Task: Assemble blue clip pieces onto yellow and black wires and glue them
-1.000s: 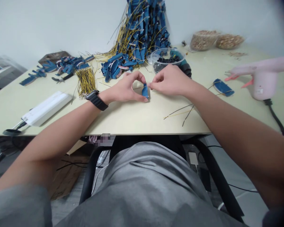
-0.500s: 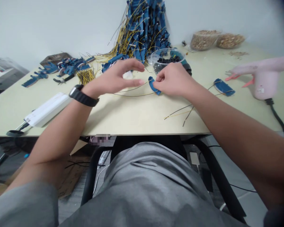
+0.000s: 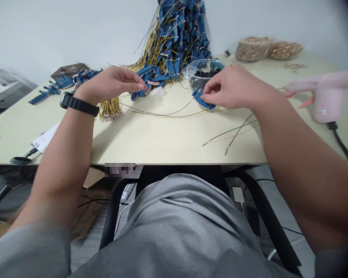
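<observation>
My right hand (image 3: pixel 234 87) pinches a small curved blue plastic piece (image 3: pixel 200 100) between thumb and fingers, just above the table. Thin black and yellow wires (image 3: pixel 168 115) trail from that piece to the left. My left hand (image 3: pixel 114 83), a dark watch on its wrist, hovers with thumb and forefinger brought together beside a heap of blue pieces (image 3: pixel 153 77); whatever is between the fingertips is too small to make out. Under it stands a bundle of yellow and black wires (image 3: pixel 110 109) with pale ends. More loose wire ends (image 3: pixel 234 135) stick out from beneath my right forearm.
A tall pile of wired blue pieces (image 3: pixel 179 38) leans on the wall. Beside it is a clear tub (image 3: pixel 203 79) of black parts. A pink glue gun (image 3: pixel 326 94) lies right, clear bags (image 3: pixel 252 50) of tan bits behind, and a white box (image 3: pixel 45 139) left.
My left hand has moved left and its spread fingers have come together. My right hand has shifted right with the blue piece, drawing the wires along; my forearm now hides another blue piece.
</observation>
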Demonstrator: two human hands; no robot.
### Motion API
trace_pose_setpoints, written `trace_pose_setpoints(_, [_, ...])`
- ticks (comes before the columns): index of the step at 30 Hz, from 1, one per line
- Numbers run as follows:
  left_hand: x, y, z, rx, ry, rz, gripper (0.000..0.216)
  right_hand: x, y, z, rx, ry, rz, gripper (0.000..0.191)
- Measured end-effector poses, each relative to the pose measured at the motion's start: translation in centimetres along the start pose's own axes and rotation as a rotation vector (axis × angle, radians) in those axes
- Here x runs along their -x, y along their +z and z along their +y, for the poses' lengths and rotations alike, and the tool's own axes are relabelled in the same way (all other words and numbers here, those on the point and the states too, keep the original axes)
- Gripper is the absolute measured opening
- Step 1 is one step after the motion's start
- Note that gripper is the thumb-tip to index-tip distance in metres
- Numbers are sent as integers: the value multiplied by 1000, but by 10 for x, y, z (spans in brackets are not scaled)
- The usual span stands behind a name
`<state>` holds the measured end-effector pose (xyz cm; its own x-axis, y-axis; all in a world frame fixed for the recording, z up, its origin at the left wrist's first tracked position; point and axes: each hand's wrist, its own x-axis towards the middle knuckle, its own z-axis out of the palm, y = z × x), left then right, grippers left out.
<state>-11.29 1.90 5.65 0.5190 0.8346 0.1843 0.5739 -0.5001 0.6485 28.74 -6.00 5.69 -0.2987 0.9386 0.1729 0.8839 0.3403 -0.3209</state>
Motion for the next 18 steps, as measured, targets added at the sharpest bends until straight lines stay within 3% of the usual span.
trace_pose_setpoints(6, [-7, -1, -8, -297, -71, -219, 70, -2, -4, 6, 25, 55, 17, 39])
trace_pose_setpoints(13, [-13, 0, -24, -383, 28, -239, 34, -4, -1, 13, 28, 47, -1, 38])
trace_pose_setpoints(18, [-15, 3, -25, -414, -30, -228, 47, -7, 1, 14, 48, 28, -18, 39])
